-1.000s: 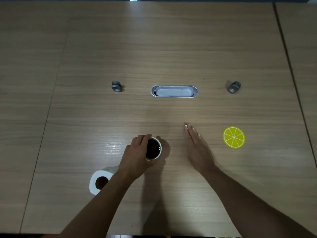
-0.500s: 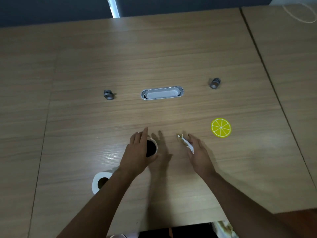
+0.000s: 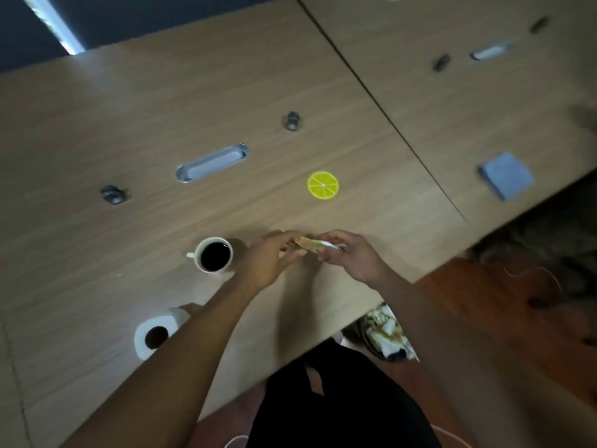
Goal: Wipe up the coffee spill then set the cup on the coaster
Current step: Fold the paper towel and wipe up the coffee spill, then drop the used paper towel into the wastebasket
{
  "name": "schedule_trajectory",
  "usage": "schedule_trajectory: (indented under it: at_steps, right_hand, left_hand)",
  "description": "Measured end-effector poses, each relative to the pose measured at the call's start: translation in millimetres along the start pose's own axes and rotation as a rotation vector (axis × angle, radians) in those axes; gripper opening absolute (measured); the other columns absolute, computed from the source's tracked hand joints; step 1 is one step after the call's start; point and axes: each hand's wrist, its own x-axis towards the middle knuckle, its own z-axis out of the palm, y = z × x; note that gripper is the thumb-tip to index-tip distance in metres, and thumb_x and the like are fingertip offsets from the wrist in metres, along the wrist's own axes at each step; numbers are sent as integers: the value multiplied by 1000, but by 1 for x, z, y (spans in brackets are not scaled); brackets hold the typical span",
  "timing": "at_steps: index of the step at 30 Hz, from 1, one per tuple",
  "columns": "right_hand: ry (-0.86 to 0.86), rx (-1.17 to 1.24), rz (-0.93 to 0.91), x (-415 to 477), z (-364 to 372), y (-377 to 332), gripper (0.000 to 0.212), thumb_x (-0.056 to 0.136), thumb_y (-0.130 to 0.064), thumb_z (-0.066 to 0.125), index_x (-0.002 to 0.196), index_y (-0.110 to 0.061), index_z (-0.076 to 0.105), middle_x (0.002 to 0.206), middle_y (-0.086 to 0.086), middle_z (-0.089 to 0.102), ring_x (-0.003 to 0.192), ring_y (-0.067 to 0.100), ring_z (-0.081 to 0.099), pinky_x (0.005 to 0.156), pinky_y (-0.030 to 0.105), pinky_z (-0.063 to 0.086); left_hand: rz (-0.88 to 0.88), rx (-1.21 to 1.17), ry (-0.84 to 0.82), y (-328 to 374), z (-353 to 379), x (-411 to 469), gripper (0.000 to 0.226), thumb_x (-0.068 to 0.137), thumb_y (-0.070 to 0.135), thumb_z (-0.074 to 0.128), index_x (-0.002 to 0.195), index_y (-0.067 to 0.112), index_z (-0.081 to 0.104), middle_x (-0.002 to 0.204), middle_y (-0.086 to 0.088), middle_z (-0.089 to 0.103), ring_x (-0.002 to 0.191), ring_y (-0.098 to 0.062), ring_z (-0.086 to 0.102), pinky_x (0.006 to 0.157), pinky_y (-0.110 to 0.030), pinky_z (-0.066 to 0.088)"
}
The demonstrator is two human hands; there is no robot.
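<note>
While our tissue roll (image 3: pixel 154 335) sits near the table's (image 3: pixel 97 124) front edge, cup (image 3: pixel 214 254) full, upright, left hand (image 3: pixel 270 260) and right hand (image 3: pixel 350 258) pinching one stained tissue (image 3: pixel 307 244), open wood before the lemon coaster (image 3: pixel 323 185).

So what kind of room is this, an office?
Probably an office: long wood-grain desks set edge to edge, each with a metal cable slot and round grommets. A blue notepad lies on the neighbouring desk.

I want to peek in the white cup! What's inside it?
The cup on the table holds dark coffee, nearly up to the rim. The liquid is too dark to see anything beneath its surface, so the bottom stays hidden.
</note>
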Motion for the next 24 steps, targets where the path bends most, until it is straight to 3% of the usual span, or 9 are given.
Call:
schedule_trajectory:
  at_steps: [3, 7, 10, 13, 16, 18, 20, 22, 24]
  right_hand:
    - [67, 137, 95, -31, -25, 8, 25, 101, 4, 76, 124, -4, 70, 101, 6, 77, 70, 8, 80, 76, 21, 67]
    - [166, 221, 162, -66, -52, 28, 27, 97, 8, 80, 120, 2, 67, 104, 18, 75, 63, 9, 80, 68, 19, 65]
    - [225, 193, 179, -94, -77, 56, 28, 95, 2, 85, 118, 10, 71, 113, 34, 76, 67, 11, 80, 69, 20, 65]
    - [297, 163, 193, -126, -103, 86, 31, 95, -1, 85, 118, 16, 73, 113, 36, 79, 73, 19, 78, 64, 18, 63]
    - [358, 153, 225, -160, -127, 120, 25, 97, -5, 85, 114, 10, 74, 102, 24, 81, 81, 30, 71, 62, 22, 58]
    - [380, 170, 267, -178, -140, 148, 13, 99, -10, 84, 108, -6, 77, 95, 12, 80, 77, 21, 72, 67, 27, 55]
    - [407, 204, 316, -193, -152, 178, 9, 100, -13, 83, 105, -16, 77, 96, 10, 79, 69, 8, 74, 74, 31, 57]
    - [428, 218, 381, -206, -163, 207, 7, 100, -19, 84, 103, -23, 78, 100, 8, 79, 68, 7, 76, 79, 34, 59]
    - [440, 247, 431, -212, -172, 239, 6, 100, -22, 84, 104, -24, 79, 105, 11, 77, 77, 18, 75, 83, 37, 60]
  left_hand:
    - [-23, -76, -10, 23, 27, 6, 21, 93, 30, 85, 112, 20, 86, 98, 0, 85, 83, -17, 78, 80, -31, 59]
    - [-165, -269, -56, 51, 64, 10, 5, 92, 19, 86, 96, 21, 85, 81, -4, 82, 81, -29, 81, 79, -33, 61]
    - [-180, -305, -112, 75, 99, 10, 20, 91, 15, 87, 85, 33, 81, 83, -10, 84, 79, -31, 84, 79, -36, 63]
    - [-189, -329, -169, 93, 142, 7, 27, 89, 9, 88, 80, 33, 79, 80, -14, 83, 77, -36, 84, 76, -34, 62]
    - [-192, -297, -238, 111, 191, 2, 15, 90, 7, 86, 86, 21, 82, 79, -20, 81, 71, -37, 81, 72, -32, 61]
    - [-211, -289, -274, 120, 226, 2, 5, 93, 5, 83, 98, 6, 84, 75, -13, 77, 60, -24, 74, 60, -21, 56]
    - [-241, -256, -320, 123, 261, 1, 8, 95, 7, 82, 103, 5, 84, 73, 0, 74, 56, -9, 68, 55, -12, 49]
    - [-247, -232, -379, 122, 300, 3, 6, 95, 10, 82, 101, 9, 84, 73, 2, 75, 56, -8, 68, 58, -18, 50]
    - [-259, -187, -414, 118, 335, 6, 6, 95, 11, 82, 101, 10, 84, 75, -1, 76, 59, -10, 69, 61, -21, 50]
